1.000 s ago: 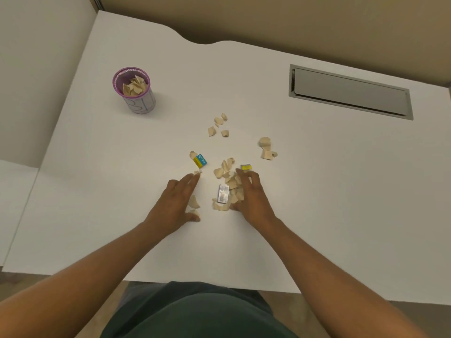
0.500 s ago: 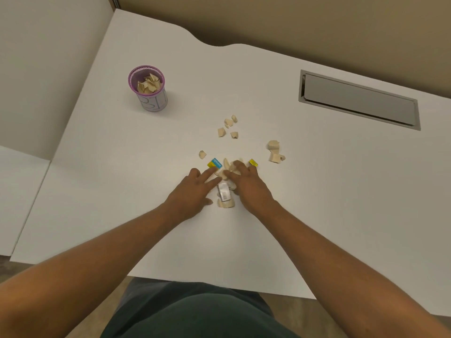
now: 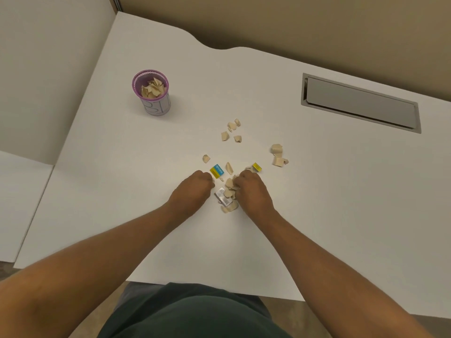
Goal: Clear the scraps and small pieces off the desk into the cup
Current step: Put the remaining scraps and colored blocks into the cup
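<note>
A purple-rimmed cup (image 3: 156, 103), partly filled with beige scraps, stands at the desk's back left. Beige paper scraps lie mid-desk: a small pile (image 3: 230, 189) between my hands, a group further back (image 3: 231, 131) and two at the right (image 3: 278, 156). A blue-and-yellow eraser (image 3: 216, 170), a small yellow piece (image 3: 256, 167) and a silver sharpener (image 3: 223, 196) lie among them. My left hand (image 3: 190, 193) is curled into a fist beside the eraser; what it holds is hidden. My right hand (image 3: 251, 191) is curled over scraps at the pile's right side.
The white desk (image 3: 122, 181) has a grey recessed cable hatch (image 3: 361, 103) at the back right. A lower white surface (image 3: 22, 196) adjoins the desk on the left. The desk's front edge runs just above my dark green shirt.
Both hands have closed from flat, spread fingers into fists over the scrap pile. The silver sharpener has tilted. The view has shifted, so the cup appears further right.
</note>
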A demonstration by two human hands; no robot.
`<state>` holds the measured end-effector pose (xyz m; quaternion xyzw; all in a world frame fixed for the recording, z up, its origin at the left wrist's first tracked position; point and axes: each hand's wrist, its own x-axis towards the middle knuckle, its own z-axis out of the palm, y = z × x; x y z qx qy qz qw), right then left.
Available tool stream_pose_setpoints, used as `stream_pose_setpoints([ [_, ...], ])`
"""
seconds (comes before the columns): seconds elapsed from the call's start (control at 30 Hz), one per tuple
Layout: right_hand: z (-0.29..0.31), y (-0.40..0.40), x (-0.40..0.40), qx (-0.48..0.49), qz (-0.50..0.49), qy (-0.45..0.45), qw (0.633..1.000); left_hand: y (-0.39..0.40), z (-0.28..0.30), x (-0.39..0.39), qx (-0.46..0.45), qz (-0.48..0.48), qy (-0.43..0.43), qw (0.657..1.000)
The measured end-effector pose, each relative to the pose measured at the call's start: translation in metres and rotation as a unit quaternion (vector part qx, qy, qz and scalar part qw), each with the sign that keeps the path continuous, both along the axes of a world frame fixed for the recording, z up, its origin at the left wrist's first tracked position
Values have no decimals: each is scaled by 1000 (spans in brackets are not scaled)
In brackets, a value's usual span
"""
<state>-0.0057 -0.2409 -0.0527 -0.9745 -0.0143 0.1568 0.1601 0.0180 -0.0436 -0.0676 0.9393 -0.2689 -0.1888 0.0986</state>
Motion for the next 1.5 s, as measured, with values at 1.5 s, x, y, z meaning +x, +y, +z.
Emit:
stream_pose_setpoints([
  [1.5,73,197,252,73,128,-101,984,112,-7,28,-40,83,76,993],
])
